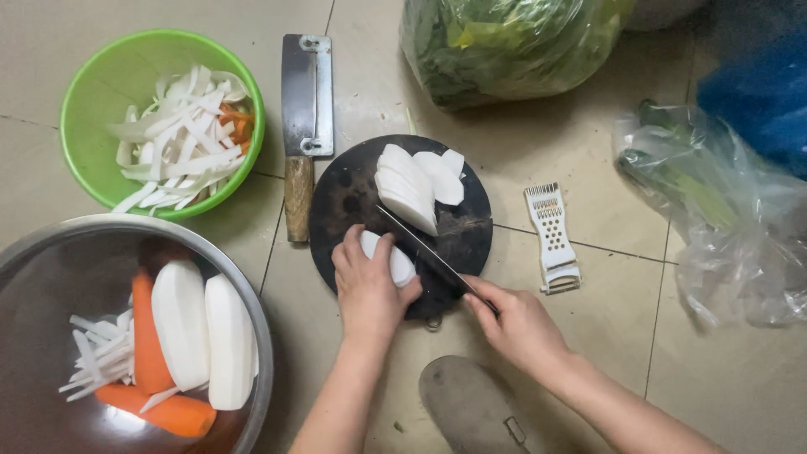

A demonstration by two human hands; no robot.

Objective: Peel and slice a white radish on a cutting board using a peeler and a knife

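While your left hand (pixel 367 286) presses one white radish piece (pixel 397 262) onto the round dark cutting board (pixel 353 197) on the tiled floor (pixel 588 151), its fingers curl over the piece and pin it down. Your right hand (pixel 517 324) has its fingers closed around the handle of one slim knife (pixel 420 246). The blade's long axis runs diagonally, from your right fingers up and away to the left, with its tip at the stack of radish slices (pixel 412 185) just beyond your left fingers. About six slices lean there, overlapping.

One cleaver (pixel 304 126) with a wooden handle lies just left of the board, its long axis pointing straight away from you. Farther left of your left fingers sits one green bowl (pixel 92 109) of white strips with some orange. Nearer you on that side, one steel basin (pixel 252 336) holds two peeled radish halves (pixel 202 332), two carrots (pixel 155 378) and some loose white strips. One white grater (pixel 552 238) lies beyond your right fingers. Two clear bags of greens (pixel 504 42) rest farther off, and one sandal (pixel 471 408) sits between your forearms.
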